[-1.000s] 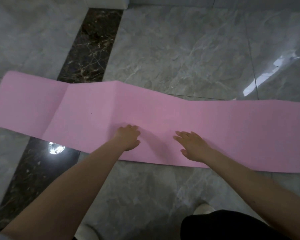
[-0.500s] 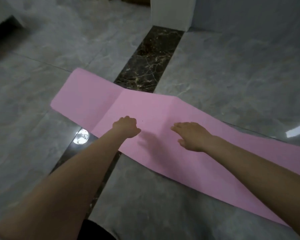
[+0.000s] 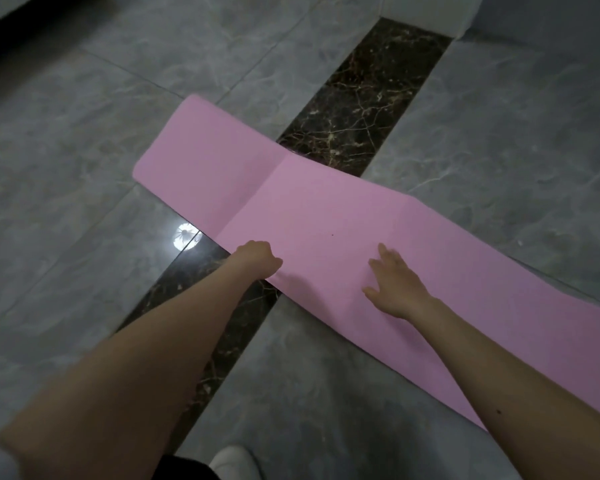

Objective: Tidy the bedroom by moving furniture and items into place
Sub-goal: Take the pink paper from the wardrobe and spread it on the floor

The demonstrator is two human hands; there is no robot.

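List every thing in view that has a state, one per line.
Pink foam mat: unrolled on the grey marble floor, creased across.
Left hand: fingers curled at the mat's near edge; grip unclear.
Right hand: fingers spread, over the mat.

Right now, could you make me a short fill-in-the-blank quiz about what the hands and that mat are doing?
1. The mat is coloured ____.
2. The right hand rests on the mat with its fingers ____.
3. The mat crosses a dark marble strip in the ____.
4. The left hand is at the mat's ____ edge.

Missing words: pink; spread; floor; near
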